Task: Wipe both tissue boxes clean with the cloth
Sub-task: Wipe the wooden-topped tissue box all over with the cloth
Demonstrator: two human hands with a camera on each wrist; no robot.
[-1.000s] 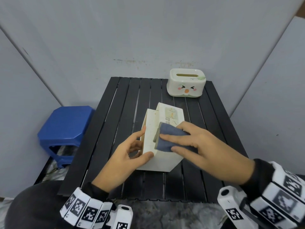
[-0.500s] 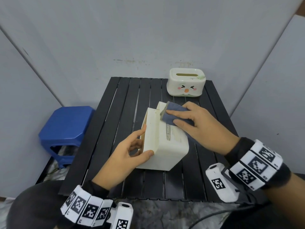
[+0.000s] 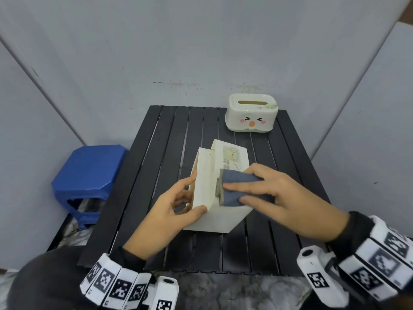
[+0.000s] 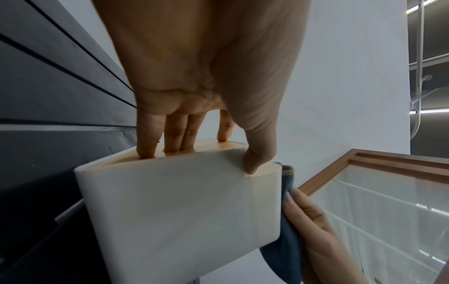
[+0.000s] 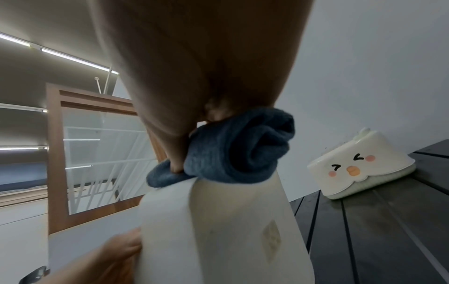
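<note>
A plain cream tissue box (image 3: 220,211) (image 4: 184,215) (image 5: 233,234) stands tipped on its side mid-table. My left hand (image 3: 178,205) (image 4: 199,146) grips its open left end, thumb on the near top edge and fingers inside the opening. My right hand (image 3: 268,193) holds a folded blue cloth (image 3: 237,189) (image 4: 286,249) (image 5: 233,148) against the box's upper face near its front end. The second tissue box (image 3: 252,113) (image 5: 359,165), white with a cartoon face, sits untouched at the table's far right corner.
The black slatted table (image 3: 156,175) stands in a corner of grey walls. A blue plastic stool (image 3: 89,173) sits left of it on the floor. A wood-framed glass panel (image 4: 364,201) shows in the wrist views.
My right hand has slid the cloth along the box's upper face: out to the far end half a second ago, now back near the front end. My left hand's grip is unchanged.
</note>
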